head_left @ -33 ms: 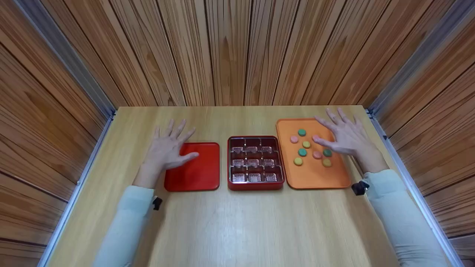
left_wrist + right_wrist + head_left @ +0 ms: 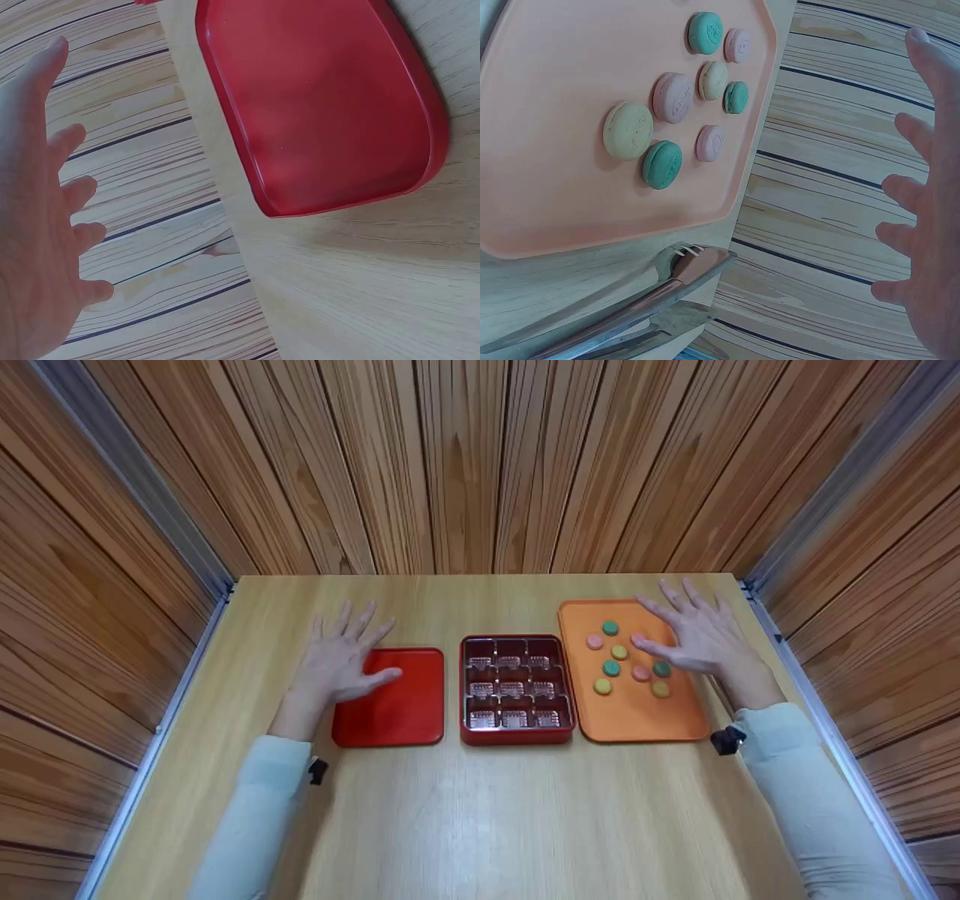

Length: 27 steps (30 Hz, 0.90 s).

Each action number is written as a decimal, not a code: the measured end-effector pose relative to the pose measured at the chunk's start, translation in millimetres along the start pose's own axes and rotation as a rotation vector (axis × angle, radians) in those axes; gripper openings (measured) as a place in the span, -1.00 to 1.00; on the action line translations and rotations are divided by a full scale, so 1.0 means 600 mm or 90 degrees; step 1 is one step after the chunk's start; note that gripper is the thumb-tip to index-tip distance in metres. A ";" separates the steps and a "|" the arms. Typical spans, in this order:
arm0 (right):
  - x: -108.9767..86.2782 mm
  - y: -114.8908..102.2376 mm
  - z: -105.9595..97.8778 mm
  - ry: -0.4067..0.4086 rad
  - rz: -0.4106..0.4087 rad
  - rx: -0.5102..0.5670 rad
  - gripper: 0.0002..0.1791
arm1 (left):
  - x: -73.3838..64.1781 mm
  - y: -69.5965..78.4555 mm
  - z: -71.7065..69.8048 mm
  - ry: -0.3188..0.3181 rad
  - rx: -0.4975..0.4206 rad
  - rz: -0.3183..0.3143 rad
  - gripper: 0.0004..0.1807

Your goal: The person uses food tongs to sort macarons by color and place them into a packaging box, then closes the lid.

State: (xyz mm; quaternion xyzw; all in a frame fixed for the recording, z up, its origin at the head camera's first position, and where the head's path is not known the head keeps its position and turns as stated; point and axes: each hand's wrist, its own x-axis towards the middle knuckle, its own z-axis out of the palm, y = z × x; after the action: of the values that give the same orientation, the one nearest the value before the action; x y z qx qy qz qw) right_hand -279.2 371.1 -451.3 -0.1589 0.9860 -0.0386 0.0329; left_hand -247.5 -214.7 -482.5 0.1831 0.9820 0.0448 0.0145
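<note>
My left hand (image 2: 337,660), fingers spread, hovers over the left edge of a shallow red lid (image 2: 397,709) and holds nothing. In the left wrist view the lid (image 2: 322,97) lies hollow side up, apart from the hand (image 2: 37,217). My right hand (image 2: 697,637) is spread above the right side of an orange tray (image 2: 637,725), also holding nothing. Scattered on that tray are several green, pink and yellow macarons (image 2: 672,97). Between lid and tray stands a red box (image 2: 516,737) with a clear plastic insert; its several compartments hold nothing.
Metal tongs (image 2: 652,307) lie on the table beside the orange tray, mostly hidden under my right wrist in the head view. Wood-panelled walls (image 2: 465,472) rise behind and on both sides of the light wooden table (image 2: 495,817).
</note>
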 end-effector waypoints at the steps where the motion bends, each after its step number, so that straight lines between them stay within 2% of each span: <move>1: 0.000 0.000 0.000 0.001 0.000 0.000 -0.04 | 0.000 0.000 -0.001 -0.001 -0.002 0.000 0.02; 12: -0.003 0.007 0.001 -0.001 0.000 0.006 -0.01 | 0.006 0.010 -0.004 -0.005 0.009 -0.010 0.03; 18: -0.017 0.029 -0.001 0.008 -0.007 -0.005 -0.02 | 0.023 0.032 -0.004 -0.004 0.017 -0.014 0.04; 27: -0.041 0.060 -0.003 0.004 0.010 -0.036 -0.01 | 0.039 0.065 -0.012 0.004 -0.010 0.000 0.03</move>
State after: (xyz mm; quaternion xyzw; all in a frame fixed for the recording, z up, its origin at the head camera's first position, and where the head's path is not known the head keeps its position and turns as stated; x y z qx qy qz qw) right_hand -267.3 413.0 -451.1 -0.1516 0.9881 -0.0113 0.0253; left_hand -255.8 -170.3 -472.2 0.1831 0.9816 0.0533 0.0130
